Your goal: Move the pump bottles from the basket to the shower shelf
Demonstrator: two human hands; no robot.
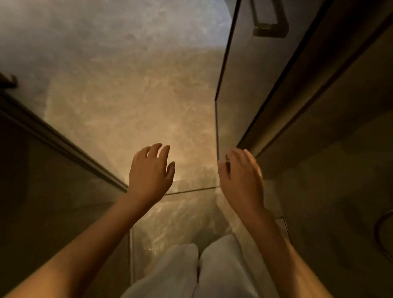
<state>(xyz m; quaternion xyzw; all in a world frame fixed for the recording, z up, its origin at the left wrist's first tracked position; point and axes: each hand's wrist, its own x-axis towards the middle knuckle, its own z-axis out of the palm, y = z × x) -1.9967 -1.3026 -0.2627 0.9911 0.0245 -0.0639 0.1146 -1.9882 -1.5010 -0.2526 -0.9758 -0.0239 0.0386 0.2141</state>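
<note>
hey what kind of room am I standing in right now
Probably a bathroom, at a shower doorway: a glass door with a metal handle, a marbled tile floor, and what looks like a shower hose.

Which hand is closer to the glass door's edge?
Right. The right hand is up against the glass door edge, fingers curled there. The left hand hangs open over the floor, well clear of the door.
</note>
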